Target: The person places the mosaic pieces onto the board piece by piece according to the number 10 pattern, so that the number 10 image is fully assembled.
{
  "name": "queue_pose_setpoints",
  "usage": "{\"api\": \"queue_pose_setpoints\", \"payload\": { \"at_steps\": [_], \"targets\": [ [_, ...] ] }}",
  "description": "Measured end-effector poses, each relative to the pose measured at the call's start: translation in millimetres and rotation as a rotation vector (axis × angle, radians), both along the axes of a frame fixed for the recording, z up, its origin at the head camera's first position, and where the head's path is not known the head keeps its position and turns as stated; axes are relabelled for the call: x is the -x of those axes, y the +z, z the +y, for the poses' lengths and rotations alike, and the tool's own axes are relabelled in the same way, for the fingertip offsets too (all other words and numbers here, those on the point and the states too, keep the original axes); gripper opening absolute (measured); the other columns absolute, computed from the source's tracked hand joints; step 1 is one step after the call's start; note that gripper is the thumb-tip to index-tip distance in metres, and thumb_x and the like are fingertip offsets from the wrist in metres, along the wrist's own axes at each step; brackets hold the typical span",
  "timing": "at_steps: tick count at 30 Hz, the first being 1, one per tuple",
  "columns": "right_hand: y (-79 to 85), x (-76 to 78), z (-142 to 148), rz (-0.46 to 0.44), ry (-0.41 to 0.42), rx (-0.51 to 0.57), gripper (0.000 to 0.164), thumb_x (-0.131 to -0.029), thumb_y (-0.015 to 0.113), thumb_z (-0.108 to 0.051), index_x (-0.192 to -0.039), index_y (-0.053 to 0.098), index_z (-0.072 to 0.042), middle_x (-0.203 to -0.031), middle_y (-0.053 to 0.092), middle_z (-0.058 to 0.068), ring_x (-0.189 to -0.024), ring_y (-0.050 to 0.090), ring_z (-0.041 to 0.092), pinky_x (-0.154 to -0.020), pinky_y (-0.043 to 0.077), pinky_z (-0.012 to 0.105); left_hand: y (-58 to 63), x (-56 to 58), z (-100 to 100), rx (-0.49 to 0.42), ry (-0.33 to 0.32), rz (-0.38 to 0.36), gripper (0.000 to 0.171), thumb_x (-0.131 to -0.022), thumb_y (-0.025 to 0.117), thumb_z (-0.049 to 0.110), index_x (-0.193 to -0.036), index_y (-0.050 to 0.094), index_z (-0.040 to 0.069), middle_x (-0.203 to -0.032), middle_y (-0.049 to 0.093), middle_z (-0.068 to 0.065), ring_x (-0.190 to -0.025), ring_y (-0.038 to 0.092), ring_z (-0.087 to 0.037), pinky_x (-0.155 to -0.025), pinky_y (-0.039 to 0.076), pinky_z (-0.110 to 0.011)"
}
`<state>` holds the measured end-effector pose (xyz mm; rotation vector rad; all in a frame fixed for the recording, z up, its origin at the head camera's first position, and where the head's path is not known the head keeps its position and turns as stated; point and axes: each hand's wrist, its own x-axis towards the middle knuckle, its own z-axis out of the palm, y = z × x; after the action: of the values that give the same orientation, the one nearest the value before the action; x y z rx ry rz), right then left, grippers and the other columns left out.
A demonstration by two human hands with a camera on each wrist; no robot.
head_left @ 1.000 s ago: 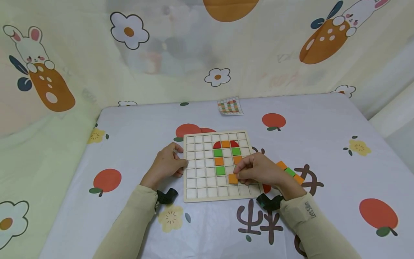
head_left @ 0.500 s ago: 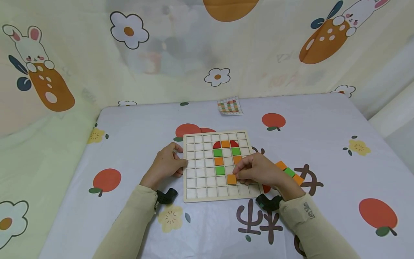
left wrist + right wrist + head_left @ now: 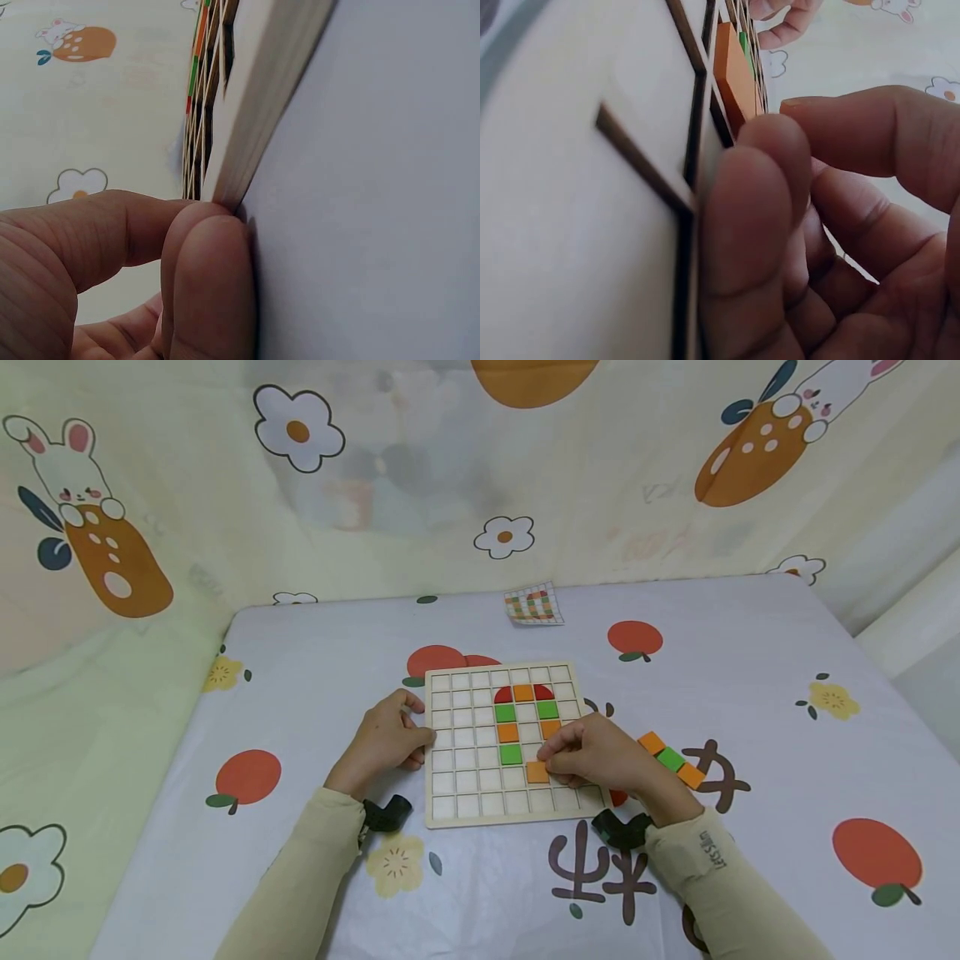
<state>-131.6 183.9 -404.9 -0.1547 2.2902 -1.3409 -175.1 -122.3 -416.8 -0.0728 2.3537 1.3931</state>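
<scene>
A wooden grid board (image 3: 465, 785) lies on the table, with a partial ring of red, orange and green tiles in its cells. At its left edge, the thumb and fingers of my left hand (image 3: 386, 735) grip the rim; the left wrist view shows the fingertips against the board's side (image 3: 251, 142). My right hand (image 3: 600, 752) pinches an orange square tile (image 3: 537, 772) by its right side, over a cell below the ring's open bottom. Close up in the right wrist view, the orange tile (image 3: 735, 71) stands proud of the grid beside the thumb and index fingertips.
Right of the board, a short row of loose orange and green tiles (image 3: 671, 759) lies on the table. A red piece (image 3: 618, 797) shows partly under the right hand. Behind the board stands a small patterned card (image 3: 534, 605). A printed curtain hangs behind.
My right hand has slid the orange tile slightly left and up, and it sits lower at its cell. The left hand stays on the board's edge.
</scene>
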Motion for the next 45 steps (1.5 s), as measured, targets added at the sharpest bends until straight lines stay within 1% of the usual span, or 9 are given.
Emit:
{"api": "queue_pose_setpoints", "payload": {
  "at_steps": [5,8,14,22,26,29,36,42,45],
  "targets": [
    [-0.5,-1.3,-0.6,0.024,0.017,-0.053,0.012,-0.09,0.071,-0.005,-0.098,0.08,-0.004,-0.075,0.068,0.005,-0.068,0.059,0.02,-0.06,0.051,0.027,-0.7,-0.3,1.6,0.0,-0.003,0.0,0.038,-0.09,0.072,0.006,-0.123,0.054,0.006,-0.088,0.06,-0.011,-0.06,0.068,-0.017,-0.056,0.061,-0.029],
    [1.1,-2.3,1.1,0.039,0.023,-0.046,0.013,-0.09,0.07,-0.006,-0.099,0.08,-0.004,-0.077,0.068,0.005,-0.068,0.059,0.02,-0.059,0.051,0.027,-0.3,-0.6,2.5,0.003,-0.006,-0.002,0.038,-0.09,0.072,0.006,-0.124,0.054,0.006,-0.088,0.06,-0.011,-0.06,0.068,-0.017,-0.057,0.061,-0.029],
    [12.2,-8.2,16.8,0.064,-0.041,-0.057,0.014,-0.092,0.072,-0.01,-0.103,0.078,-0.004,-0.082,0.067,0.008,-0.07,0.059,0.022,-0.059,0.052,0.028,1.0,-0.8,1.6,0.016,-0.005,-0.006,0.038,-0.091,0.072,0.007,-0.124,0.053,0.007,-0.09,0.061,-0.012,-0.06,0.068,-0.018,-0.058,0.061,-0.029],
    [20.9,-38.6,55.9,0.065,-0.128,-0.308,0.015,-0.091,0.079,-0.019,-0.1,0.077,-0.007,-0.081,0.067,0.003,-0.072,0.058,0.02,-0.058,0.049,0.028,-0.2,-1.0,-0.2,0.008,-0.001,-0.005,0.038,-0.092,0.072,0.008,-0.124,0.053,0.007,-0.091,0.061,-0.013,-0.061,0.069,-0.019,-0.058,0.061,-0.029],
    [18.0,-52.3,61.8,0.062,-0.192,-0.406,0.019,-0.088,0.081,-0.022,-0.099,0.077,-0.008,-0.077,0.064,0.002,-0.073,0.056,0.021,-0.06,0.046,0.031,-0.9,-0.6,-0.2,0.005,-0.002,-0.003,0.039,-0.092,0.073,0.008,-0.125,0.053,0.007,-0.091,0.06,-0.013,-0.062,0.069,-0.019,-0.059,0.061,-0.029],
    [15.0,-57.3,60.0,0.079,-0.208,-0.449,0.022,-0.085,0.084,-0.023,-0.098,0.077,-0.007,-0.078,0.063,0.004,-0.074,0.055,0.022,-0.06,0.046,0.032,-1.7,0.0,0.8,0.01,-0.004,-0.002,0.039,-0.092,0.073,0.009,-0.125,0.053,0.007,-0.091,0.06,-0.013,-0.062,0.069,-0.019,-0.059,0.061,-0.029],
    [12.6,-60.8,53.0,0.118,-0.221,-0.46,0.025,-0.081,0.088,-0.023,-0.094,0.077,-0.005,-0.086,0.063,0.006,-0.081,0.052,0.023,-0.06,0.042,0.033,-3.1,0.1,0.7,0.009,-0.003,0.007,0.038,-0.092,0.074,0.01,-0.124,0.053,0.008,-0.091,0.06,-0.013,-0.062,0.069,-0.019,-0.058,0.061,-0.029],
    [11.5,-62.6,50.2,0.076,-0.243,-0.451,0.02,-0.081,0.087,-0.023,-0.088,0.075,-0.009,-0.081,0.065,0.004,-0.081,0.053,0.022,-0.059,0.043,0.032,-1.1,-0.8,0.5,0.009,-0.007,0.007,0.038,-0.092,0.074,0.01,-0.123,0.053,0.007,-0.09,0.06,-0.012,-0.062,0.068,-0.019,-0.058,0.061,-0.029],
    [12.6,-64.1,50.7,0.073,-0.241,-0.438,0.019,-0.082,0.086,-0.022,-0.09,0.076,-0.009,-0.079,0.066,0.003,-0.082,0.054,0.022,-0.061,0.043,0.032,-0.4,-0.8,0.4,0.011,-0.009,0.011,0.037,-0.092,0.073,0.01,-0.124,0.053,0.007,-0.09,0.059,-0.012,-0.062,0.068,-0.019,-0.058,0.061,-0.029]
  ]
}}
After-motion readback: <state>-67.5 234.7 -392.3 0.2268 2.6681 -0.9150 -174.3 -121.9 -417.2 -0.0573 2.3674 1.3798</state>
